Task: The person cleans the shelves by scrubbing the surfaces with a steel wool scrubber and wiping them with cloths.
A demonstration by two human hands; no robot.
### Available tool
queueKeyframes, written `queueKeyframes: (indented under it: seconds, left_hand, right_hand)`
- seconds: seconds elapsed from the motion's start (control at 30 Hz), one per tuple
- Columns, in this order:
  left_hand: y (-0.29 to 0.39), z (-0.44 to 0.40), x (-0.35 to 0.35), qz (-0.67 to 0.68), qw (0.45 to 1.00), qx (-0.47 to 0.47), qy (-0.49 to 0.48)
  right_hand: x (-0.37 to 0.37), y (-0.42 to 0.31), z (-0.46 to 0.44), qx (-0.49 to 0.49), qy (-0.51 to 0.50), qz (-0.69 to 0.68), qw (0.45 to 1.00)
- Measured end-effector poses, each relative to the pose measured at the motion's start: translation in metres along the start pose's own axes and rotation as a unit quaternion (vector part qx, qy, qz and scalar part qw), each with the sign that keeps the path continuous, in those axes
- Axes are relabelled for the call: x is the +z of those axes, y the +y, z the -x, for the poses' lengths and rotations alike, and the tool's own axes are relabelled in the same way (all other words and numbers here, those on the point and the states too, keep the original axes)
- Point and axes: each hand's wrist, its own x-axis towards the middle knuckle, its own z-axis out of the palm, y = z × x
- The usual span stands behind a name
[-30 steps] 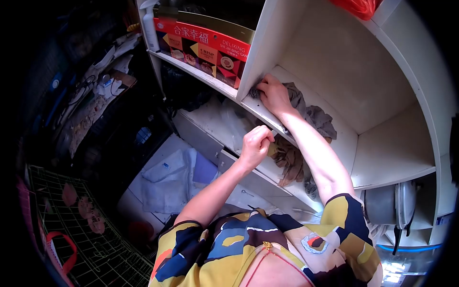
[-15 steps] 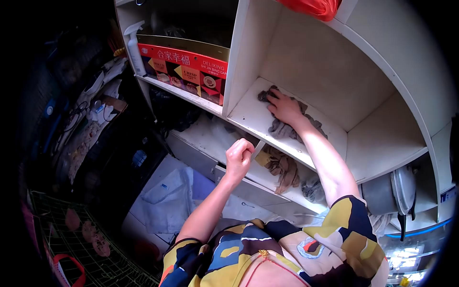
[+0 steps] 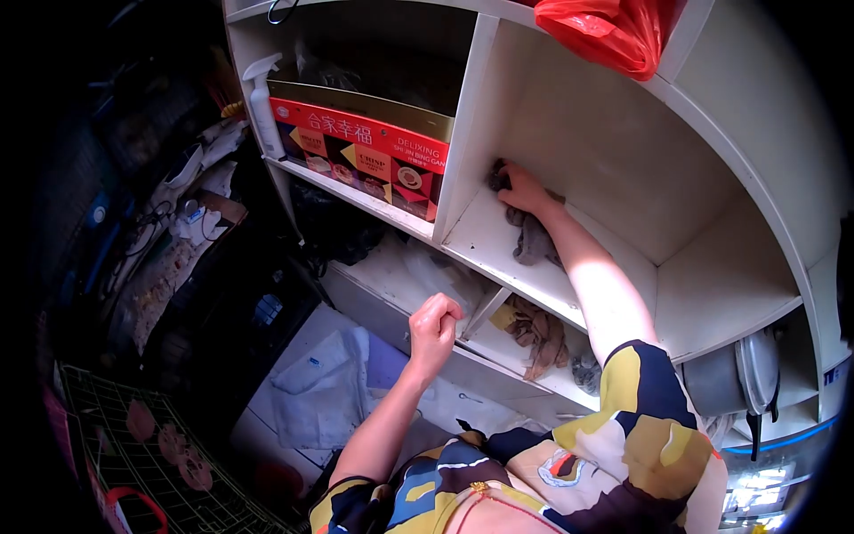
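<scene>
A crumpled grey-brown rag [image 3: 532, 242] is bunched on the shelf board of the upper right compartment [image 3: 463, 233]. My right hand [image 3: 525, 191] is closed on its far end at the compartment's back left corner, and the rest of the rag trails under my forearm. My left hand [image 3: 434, 329] is a closed fist, held in the air in front of the lower shelf; nothing sticks out of it. Brown crumpled cloth [image 3: 541, 338] lies in the lower compartment, right of my left hand.
A red biscuit box [image 3: 356, 151] and a white spray bottle [image 3: 262, 107] occupy the left compartment. A red plastic bag [image 3: 614, 36] hangs over the top edge. A metal pot [image 3: 716, 378] sits at lower right. White sacking [image 3: 320, 383] lies on the floor, near a green wire basket [image 3: 133, 463].
My right hand has moved deeper into the back left corner, drawing the rag into a tighter bunch. The left fist sits slightly lower in view, and the whole view has shifted a little.
</scene>
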Motion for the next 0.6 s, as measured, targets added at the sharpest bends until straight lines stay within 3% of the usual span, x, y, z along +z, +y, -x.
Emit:
queueKeyframes:
  seconds: [0.23, 0.33, 0.4, 0.53, 0.6]
  left_hand:
    - [0.006, -0.004, -0.003, 0.003, 1.000, 0.002, -0.006]
    - [0.008, -0.005, 0.002, 0.007, 1.000, 0.009, -0.006]
    - [0.010, -0.006, 0.009, 0.011, 1.000, 0.013, -0.015]
    - [0.019, -0.014, 0.029, 0.026, 0.997, 0.061, -0.044]
    - [0.026, -0.019, 0.041, 0.023, 0.995, 0.082, -0.058]
  right_hand:
    - [-0.012, -0.004, -0.020, 0.021, -0.041, -0.034, 0.998]
    - [-0.017, -0.012, -0.003, -0.004, -0.050, -0.037, 0.998]
    - [-0.018, -0.024, 0.021, -0.080, -0.058, -0.072, 0.992]
    - [-0.050, -0.062, 0.072, -0.124, -0.145, -0.140, 0.972]
    - [-0.060, -0.065, 0.096, -0.164, -0.087, 0.005, 0.983]
